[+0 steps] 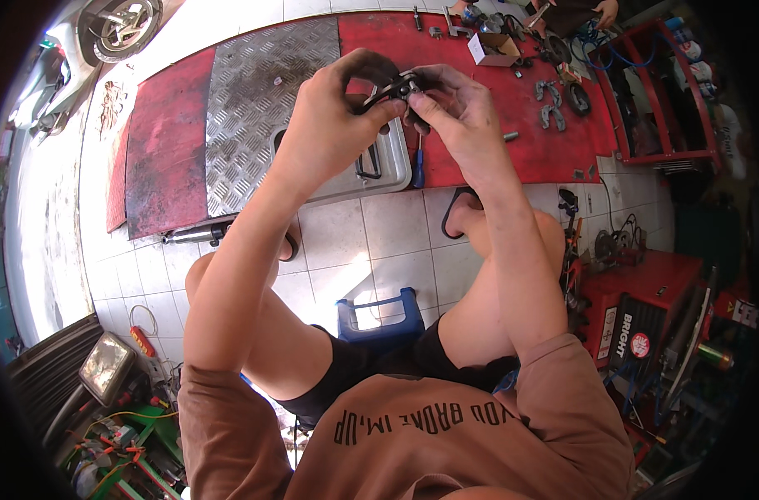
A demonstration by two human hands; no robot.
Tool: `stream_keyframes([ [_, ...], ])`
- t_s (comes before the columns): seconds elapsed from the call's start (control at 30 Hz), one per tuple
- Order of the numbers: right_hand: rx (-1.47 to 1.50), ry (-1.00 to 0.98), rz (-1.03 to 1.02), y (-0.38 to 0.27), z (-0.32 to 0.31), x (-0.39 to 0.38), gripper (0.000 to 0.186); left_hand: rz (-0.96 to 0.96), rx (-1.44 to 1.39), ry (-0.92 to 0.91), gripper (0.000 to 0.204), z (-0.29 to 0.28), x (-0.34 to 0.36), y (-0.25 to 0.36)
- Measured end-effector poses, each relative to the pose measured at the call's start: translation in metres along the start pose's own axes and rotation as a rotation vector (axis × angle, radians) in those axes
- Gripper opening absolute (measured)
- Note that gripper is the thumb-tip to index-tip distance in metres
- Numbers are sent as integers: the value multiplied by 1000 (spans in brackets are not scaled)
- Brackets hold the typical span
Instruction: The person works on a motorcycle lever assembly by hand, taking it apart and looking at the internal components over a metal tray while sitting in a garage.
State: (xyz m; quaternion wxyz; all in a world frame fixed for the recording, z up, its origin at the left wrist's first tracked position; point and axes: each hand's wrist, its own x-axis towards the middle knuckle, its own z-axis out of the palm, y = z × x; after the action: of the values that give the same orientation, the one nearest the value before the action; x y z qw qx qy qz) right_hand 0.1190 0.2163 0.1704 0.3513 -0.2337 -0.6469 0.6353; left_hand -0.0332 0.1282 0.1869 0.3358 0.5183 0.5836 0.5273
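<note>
My left hand grips a small dark metal part with a bolt in it, above the red and steel-plated bench top. My right hand pinches the same part from the right, thumb on its front. Both hands have blackened fingers. Beneath them lies a metal tray, partly hidden by my left hand and arm, with a black tool in it. A blue-handled screwdriver lies right of the tray, and a small metal cylinder sits behind my right wrist.
Metal parts, wheels and a white box lie at back right, near another person's hand. A red cart and red machine stand right, a scooter back left, a blue stool between my legs.
</note>
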Motion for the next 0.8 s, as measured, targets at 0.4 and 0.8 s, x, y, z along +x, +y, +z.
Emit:
stream_keyframes([
  [0.4, -56, 6, 34, -2, -2, -3, 13, -57, 33, -71, 24, -2, 1, 0],
  [0.8, 6, 58, 110, -1, -1, -5, 15, -5, 141, -95, 28, -3, 1, -1],
])
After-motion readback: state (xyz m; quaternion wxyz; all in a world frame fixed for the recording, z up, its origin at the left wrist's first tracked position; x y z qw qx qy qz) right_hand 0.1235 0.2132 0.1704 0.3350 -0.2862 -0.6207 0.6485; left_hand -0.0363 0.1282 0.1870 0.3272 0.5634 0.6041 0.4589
